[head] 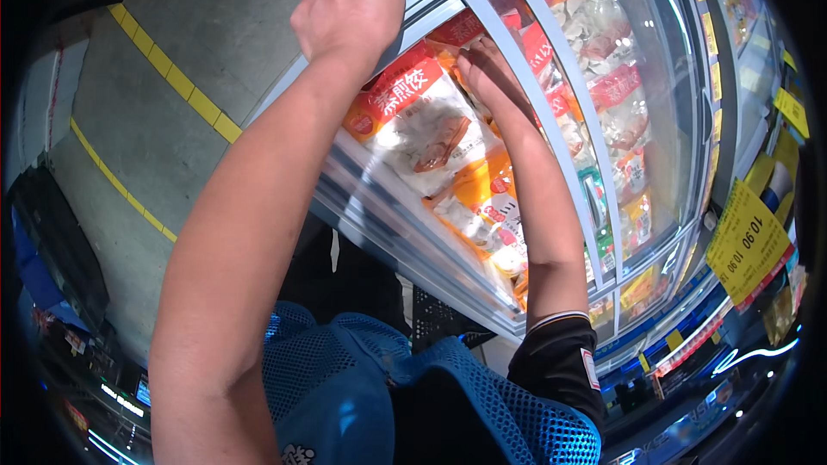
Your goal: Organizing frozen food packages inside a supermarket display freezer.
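Note:
My left hand (352, 10) is curled into a fist over the freezer's outer edge. Whether it grips anything is hidden. Through the open part of the chest freezer (413, 10), my right hand (484, 71) reaches in among the frozen dumpling bags. Its fingers touch an orange-edged bag near the far end, and their tips are partly hidden. Beside that hand lies a red-and-white dumpling bag (420, 123), with clear plastic showing the food. Nearer my body is an orange-and-white bag (484, 203). The sliding lid's frame (543, 103) runs just right of my right forearm.
More bags (597, 32) lie under the glass on the right. A yellow price tag (749, 239) sticks out beyond the freezer's right side. Yellow tape (174, 74) marks the grey floor on the left. A blue mesh vest (336, 361) hangs in front of my body.

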The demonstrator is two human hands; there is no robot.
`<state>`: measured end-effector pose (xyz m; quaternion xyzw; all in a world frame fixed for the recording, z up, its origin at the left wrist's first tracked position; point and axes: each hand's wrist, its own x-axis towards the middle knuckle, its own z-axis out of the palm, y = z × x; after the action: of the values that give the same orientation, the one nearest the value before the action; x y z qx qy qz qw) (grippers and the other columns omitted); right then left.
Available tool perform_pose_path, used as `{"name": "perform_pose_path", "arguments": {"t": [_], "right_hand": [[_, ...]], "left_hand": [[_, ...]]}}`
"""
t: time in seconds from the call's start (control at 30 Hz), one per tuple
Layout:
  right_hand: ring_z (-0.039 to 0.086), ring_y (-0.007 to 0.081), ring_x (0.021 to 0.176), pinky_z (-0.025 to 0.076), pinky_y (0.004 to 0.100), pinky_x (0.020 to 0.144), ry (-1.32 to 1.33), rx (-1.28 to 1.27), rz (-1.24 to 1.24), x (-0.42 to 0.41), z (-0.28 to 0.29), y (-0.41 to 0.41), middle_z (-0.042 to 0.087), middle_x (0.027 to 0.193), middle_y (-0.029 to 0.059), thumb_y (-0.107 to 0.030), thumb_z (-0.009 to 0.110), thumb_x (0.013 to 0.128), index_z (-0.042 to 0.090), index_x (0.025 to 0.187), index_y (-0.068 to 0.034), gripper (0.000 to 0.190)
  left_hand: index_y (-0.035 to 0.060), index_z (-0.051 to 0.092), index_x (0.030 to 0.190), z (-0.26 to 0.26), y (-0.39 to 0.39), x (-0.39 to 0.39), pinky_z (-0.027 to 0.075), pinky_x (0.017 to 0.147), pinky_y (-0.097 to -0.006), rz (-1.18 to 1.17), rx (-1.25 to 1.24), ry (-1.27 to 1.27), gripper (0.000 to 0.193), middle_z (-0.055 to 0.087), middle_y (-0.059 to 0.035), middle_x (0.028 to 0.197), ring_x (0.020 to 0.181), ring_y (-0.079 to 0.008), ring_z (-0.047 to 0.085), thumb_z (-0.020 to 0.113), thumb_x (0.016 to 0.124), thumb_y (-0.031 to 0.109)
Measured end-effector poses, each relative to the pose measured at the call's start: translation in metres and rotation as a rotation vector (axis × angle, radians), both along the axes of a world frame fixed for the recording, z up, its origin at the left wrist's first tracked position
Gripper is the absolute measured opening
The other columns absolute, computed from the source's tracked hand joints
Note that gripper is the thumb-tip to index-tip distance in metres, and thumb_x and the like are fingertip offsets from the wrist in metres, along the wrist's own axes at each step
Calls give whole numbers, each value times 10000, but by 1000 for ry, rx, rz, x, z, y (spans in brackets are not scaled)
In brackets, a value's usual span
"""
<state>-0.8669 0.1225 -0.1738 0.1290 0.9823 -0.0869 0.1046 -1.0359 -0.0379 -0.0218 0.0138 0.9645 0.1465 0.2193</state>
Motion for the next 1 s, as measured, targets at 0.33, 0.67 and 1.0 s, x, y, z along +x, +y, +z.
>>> {"name": "perform_pose_path", "arguments": {"t": [0.33,0.67,1.0], "right_hand": [[632,300,1168,444,434,1099,39,-26,-13,16,-25,-2,687,1158,134,-360,575,979,702,1102,-60,348],[664,270,1105,418,465,1127,287,-31,-84,33,-18,-9,735,1063,97,-402,660,926,751,1058,-128,318],[624,322,1155,414,501,1117,178,-183,-65,52,10,-14,703,1143,143,-374,637,967,729,1111,-77,343]], "left_hand": [[126,776,1154,0,1,1,480,1050,-481,4,-7,29,637,727,-206,1193,1174,-397,655,281,990,493],[137,773,1176,-5,-1,-1,486,1051,-482,-6,-43,31,651,724,-211,1200,1180,-396,656,265,980,495],[136,769,1187,-7,-3,-1,484,1052,-488,-9,-39,51,652,723,-211,1211,1193,-406,651,266,984,498]]}}
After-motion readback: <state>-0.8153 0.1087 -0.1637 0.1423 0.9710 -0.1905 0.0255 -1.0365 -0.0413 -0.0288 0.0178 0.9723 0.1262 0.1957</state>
